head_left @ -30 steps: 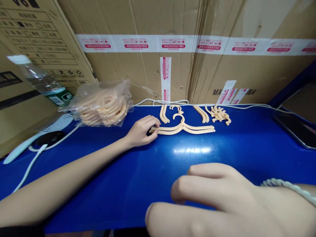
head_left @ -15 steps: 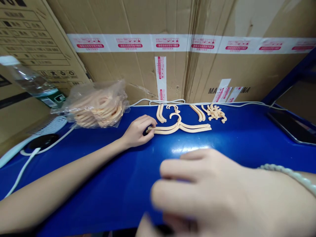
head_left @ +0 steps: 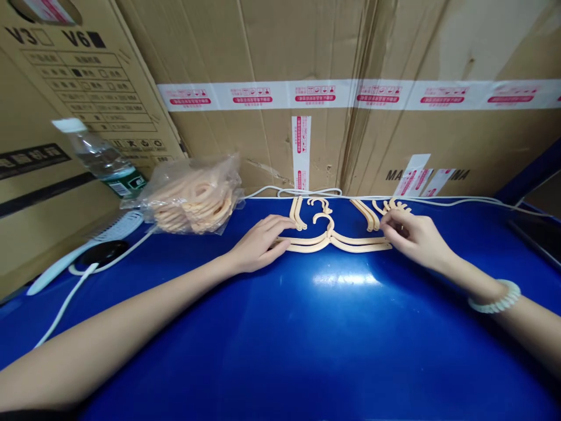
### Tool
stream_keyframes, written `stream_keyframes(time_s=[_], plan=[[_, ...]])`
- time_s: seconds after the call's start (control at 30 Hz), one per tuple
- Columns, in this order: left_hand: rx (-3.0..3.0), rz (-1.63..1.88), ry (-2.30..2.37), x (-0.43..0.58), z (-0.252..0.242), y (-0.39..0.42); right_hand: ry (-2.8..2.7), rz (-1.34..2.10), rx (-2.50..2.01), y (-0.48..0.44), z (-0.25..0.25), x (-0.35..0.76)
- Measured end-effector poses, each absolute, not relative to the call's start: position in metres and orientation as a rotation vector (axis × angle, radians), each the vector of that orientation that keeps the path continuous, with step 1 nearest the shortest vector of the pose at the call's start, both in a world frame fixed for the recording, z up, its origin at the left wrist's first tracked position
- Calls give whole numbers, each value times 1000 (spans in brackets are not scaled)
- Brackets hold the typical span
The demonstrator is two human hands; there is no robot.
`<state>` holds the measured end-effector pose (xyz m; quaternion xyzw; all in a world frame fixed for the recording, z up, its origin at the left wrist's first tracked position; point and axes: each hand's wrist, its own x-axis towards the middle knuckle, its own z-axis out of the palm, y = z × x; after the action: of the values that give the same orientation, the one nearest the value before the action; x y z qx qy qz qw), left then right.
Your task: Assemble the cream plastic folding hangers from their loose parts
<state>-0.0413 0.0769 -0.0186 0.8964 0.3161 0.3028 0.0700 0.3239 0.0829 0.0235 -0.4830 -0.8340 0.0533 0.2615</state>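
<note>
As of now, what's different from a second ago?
Right hand moved: from close to the camera, forward to the hanger's right end, now partly hiding the hook pile. Can't tell whether it grips anything. View shifted slightly too. Unchanged: left hand at the hanger's left end, bag and bottle in place.

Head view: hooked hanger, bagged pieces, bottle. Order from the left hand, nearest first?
1. Hooked hanger: its left end is at the left hand.
2. Bagged pieces: left of that hand, farther back.
3. Bottle: farther left, beyond the bag.
</note>
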Motion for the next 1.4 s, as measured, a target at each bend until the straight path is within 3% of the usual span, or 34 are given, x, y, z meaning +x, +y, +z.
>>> stream_keyframes(time_s=[0.33, 1.4], plan=[[2729, 930, 904, -42, -22, 76, -2618, 292, -1176, 90, 29, 332], [2615, 899, 1128, -44, -26, 81, -2481, 482, -1340, 100, 28, 342]])
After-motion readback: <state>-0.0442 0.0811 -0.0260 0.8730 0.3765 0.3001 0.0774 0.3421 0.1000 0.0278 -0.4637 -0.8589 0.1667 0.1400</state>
